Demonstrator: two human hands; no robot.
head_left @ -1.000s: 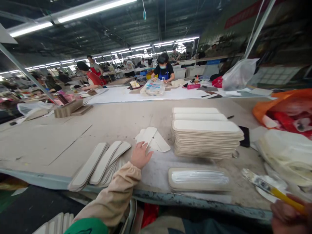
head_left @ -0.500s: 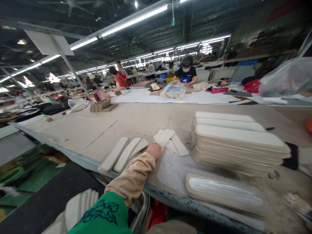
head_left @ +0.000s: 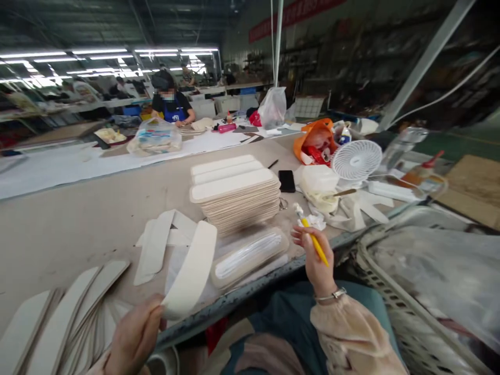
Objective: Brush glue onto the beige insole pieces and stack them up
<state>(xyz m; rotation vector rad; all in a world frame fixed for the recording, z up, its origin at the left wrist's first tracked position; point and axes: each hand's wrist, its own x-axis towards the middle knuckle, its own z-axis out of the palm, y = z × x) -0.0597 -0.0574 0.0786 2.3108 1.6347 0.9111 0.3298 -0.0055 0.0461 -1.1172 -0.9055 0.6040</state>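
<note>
My left hand point(head_left: 136, 333) is closed on the end of a long white strip point(head_left: 195, 265) with rounded corners, held raised and slightly curved over the table's front edge. In my right hand point(head_left: 318, 273) is a brush point(head_left: 319, 250) with a yellow handle, its whitish tip pointing away from me. Between the hands lies a beige strip point(head_left: 250, 255) with a shiny white middle. Several loose white strips point(head_left: 156, 250) overlap beyond my left hand. Farther left, more pieces point(head_left: 70, 307) are fanned out at the table edge.
A tall stack of beige-and-white pieces point(head_left: 238, 200) stands mid-table. To its right are a phone point(head_left: 287, 181), a white tub point(head_left: 319, 179), a fan point(head_left: 356, 160) and an orange bag point(head_left: 312, 136). A plastic basket point(head_left: 394, 307) sits at my right. A co-worker point(head_left: 174, 107) works across the table.
The view has swung right. My left hand, earlier at the overlapping loose strips, now holds one strip lifted nearer to me. My right hand with the brush has come into view.
</note>
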